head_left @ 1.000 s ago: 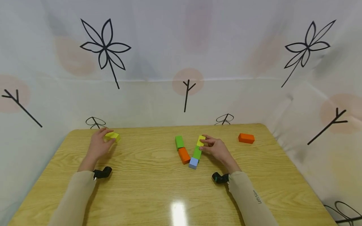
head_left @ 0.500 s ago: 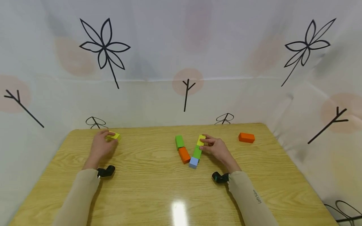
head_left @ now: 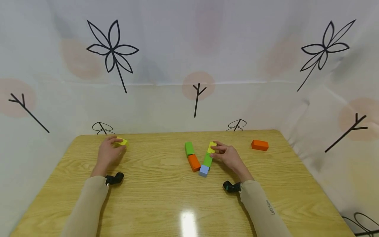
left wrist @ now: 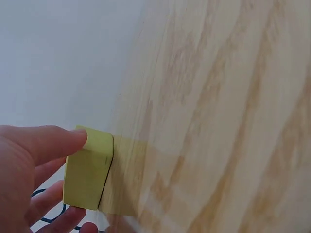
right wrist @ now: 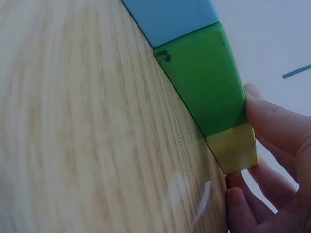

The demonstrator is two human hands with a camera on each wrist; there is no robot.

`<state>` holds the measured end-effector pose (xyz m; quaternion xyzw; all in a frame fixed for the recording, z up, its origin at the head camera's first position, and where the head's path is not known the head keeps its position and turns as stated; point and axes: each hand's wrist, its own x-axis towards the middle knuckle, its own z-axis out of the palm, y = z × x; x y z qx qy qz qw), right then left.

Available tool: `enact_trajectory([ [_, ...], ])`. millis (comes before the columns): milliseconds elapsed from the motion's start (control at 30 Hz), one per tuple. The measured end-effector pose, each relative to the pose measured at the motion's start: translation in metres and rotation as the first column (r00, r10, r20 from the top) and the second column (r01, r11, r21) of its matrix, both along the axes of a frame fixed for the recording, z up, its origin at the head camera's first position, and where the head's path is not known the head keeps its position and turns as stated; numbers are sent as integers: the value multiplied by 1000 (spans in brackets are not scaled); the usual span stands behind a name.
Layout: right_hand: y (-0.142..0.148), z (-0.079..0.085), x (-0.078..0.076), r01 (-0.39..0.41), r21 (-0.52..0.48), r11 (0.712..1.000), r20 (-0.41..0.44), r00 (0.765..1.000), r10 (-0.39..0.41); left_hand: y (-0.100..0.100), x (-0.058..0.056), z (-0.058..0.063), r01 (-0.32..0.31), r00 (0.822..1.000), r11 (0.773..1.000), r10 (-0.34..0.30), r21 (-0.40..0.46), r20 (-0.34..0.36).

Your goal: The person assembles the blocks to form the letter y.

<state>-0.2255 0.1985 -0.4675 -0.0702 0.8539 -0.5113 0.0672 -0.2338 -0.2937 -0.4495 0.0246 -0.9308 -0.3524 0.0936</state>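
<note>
At the table's far left, my left hand [head_left: 109,151] pinches a yellow block [head_left: 122,142] between thumb and fingers. The left wrist view has this yellow block [left wrist: 87,170] right at the wooden surface, thumb on its upper edge. My right hand [head_left: 228,157] holds another yellow block [head_left: 211,147], the far end of a slanted row. In that row a green block [head_left: 208,159] comes in the middle and a light blue block [head_left: 204,170] nearest me. In the right wrist view the thumb lies where the green block [right wrist: 204,77] meets the yellow block [right wrist: 235,148], with fingers beyond the yellow end.
Left of the row, a green block [head_left: 189,149] and an orange block [head_left: 194,163] form a second slanted line, its near end close to the blue block. Another orange block [head_left: 260,145] lies at the far right. A patterned white cloth [head_left: 160,108] stands behind the wooden table [head_left: 148,197].
My left hand has shifted slightly right and its fingers have closed around the yellow block. The right hand and the blocks in the middle stay in place; the head view has shifted a little.
</note>
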Motion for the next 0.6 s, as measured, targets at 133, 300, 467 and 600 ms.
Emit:
enact_trajectory([
  [133, 1, -1, 0, -2, 2, 1000, -4, 1000, 2, 0, 0, -2, -8, 1000, 1000, 8, 7, -16],
  [300, 1, -1, 0, 3, 2, 1000, -6, 1000, -3, 2, 1, -3, -14, 1000, 1000, 14, 19, -24],
  [467, 1, 0, 0, 0, 0, 1000, -3, 1000, 0, 8, 1, -1, -10, 1000, 999, 11, 45, -25],
  [600, 1, 0, 1, 0, 8, 1000, -6, 1000, 0, 10, 1, 0, 9, 999, 999, -8, 31, -46],
])
